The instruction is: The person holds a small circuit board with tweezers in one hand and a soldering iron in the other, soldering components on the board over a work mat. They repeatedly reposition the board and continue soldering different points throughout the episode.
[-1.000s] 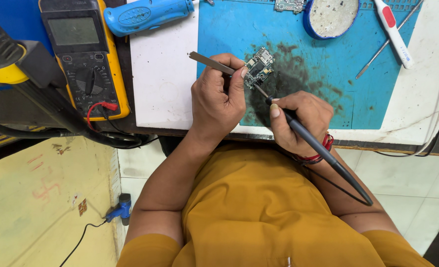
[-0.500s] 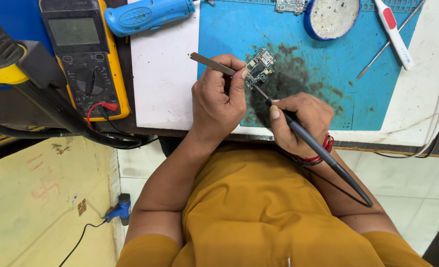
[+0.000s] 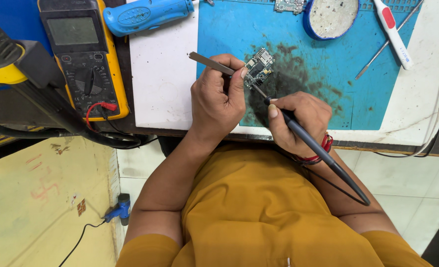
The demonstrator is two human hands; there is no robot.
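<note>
A small circuit board [image 3: 258, 68] lies on a blue work mat [image 3: 368, 84] stained dark near its front. My left hand [image 3: 217, 101] grips metal tweezers [image 3: 207, 61], whose tips reach the board's left edge. My right hand [image 3: 298, 121] holds a black soldering iron [image 3: 323, 155] like a pen, its thin tip touching the board's lower edge. The iron's cable runs back past my right wrist, which wears a red thread.
A yellow multimeter [image 3: 83, 59] with red and black leads lies at the left, next to a white sheet [image 3: 162, 74]. A blue-handled tool [image 3: 148, 14], a round blue tin [image 3: 330, 17], a white-and-red tool [image 3: 392, 32] and another board [image 3: 289, 5] lie at the back.
</note>
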